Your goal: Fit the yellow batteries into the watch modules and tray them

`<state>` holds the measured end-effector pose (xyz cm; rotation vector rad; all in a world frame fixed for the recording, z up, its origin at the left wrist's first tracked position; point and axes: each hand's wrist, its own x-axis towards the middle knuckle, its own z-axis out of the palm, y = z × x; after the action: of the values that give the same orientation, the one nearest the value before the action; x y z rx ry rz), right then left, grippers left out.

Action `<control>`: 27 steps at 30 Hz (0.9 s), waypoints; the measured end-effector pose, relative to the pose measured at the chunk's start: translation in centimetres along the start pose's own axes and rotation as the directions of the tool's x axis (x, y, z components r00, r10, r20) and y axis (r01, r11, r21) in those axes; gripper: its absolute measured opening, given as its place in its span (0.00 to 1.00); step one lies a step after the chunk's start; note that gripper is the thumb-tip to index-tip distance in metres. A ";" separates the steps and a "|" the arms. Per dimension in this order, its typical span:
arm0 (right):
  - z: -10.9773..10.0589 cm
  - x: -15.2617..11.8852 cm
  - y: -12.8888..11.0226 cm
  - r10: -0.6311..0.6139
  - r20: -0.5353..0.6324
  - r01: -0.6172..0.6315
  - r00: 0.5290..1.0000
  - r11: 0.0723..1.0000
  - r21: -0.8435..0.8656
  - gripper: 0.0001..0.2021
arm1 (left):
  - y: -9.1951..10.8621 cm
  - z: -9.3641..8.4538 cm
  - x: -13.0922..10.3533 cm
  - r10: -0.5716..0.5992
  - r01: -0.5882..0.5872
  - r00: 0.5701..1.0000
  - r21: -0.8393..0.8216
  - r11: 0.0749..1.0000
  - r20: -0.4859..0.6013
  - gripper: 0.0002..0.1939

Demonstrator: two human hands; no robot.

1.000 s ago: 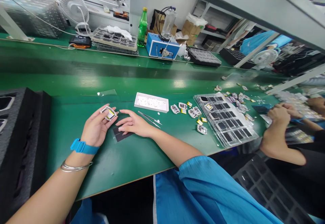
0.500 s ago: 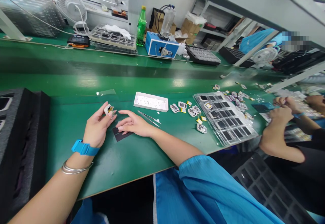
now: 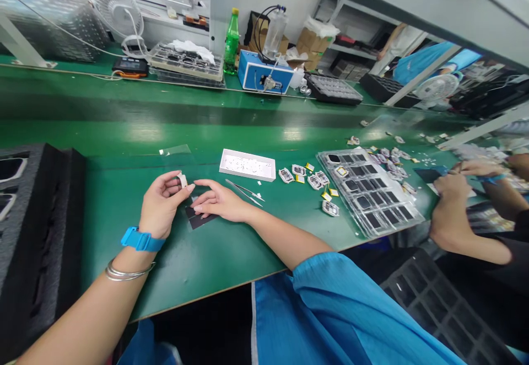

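A small white-framed part is pinched between the thumb and fingers of my left hand, above the green table. To its right, my right hand has its fingers apart and curved, close to my left fingertips, with nothing visible in them. Under my right fingers lies a dark flat sheet, partly covered by the hand. Metal tweezers rest just beyond my right hand. A white shallow box with tiny pieces in it stands behind the tweezers.
Several small white housings and yellow cells lie right of the box, beside a clear tray of dark screens. Black foam trays stand at left. At right, another person's hands work at the same table.
My left hand has turned the small part, so it now shows edge-on instead of its open face. My right hand is nearly unmoved. The camera view has shifted slightly.
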<state>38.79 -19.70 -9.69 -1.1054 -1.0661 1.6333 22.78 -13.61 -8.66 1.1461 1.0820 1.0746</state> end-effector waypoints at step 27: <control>0.4 -1.0 -0.9 0.038 -0.094 -0.063 0.995 0.959 -0.276 0.48 | 9.8 -16.7 -9.5 0.870 -0.330 0.491 0.913 0.241 -0.052 0.21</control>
<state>38.77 -20.47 -8.53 -1.3854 -1.2449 1.4884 4.13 -19.66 0.30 2.3239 1.7740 1.7274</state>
